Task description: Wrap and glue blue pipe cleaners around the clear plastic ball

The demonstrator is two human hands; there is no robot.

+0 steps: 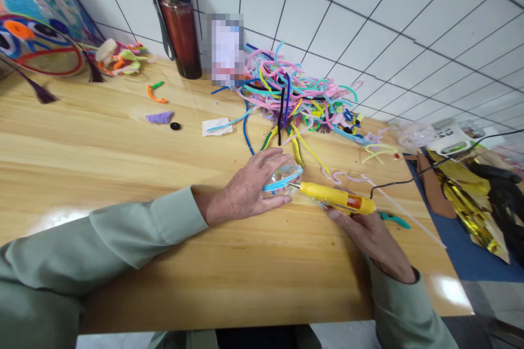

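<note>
My left hand [256,188] is closed around a clear, rounded plastic piece [296,181] in the middle of the table. A light-blue pipe cleaner [278,183] runs across that piece, partly covered by my fingers. In my right hand [374,234] is a yellow hot glue gun [327,195], its metal nozzle pointing left. The nozzle tip meets the clear piece beside the blue strip; whether it touches is too small to tell. Right behind the piece lie yellow-and-green handled pliers [297,147], partly hidden.
A tangled heap of coloured pipe cleaners [286,87] lies by the tiled wall, right of a red thermos [176,22]. The glue gun's black cord [434,162] crosses to the right, above gold foil [462,196]. A purple piece [159,117] and a black disc [175,126] lie at left.
</note>
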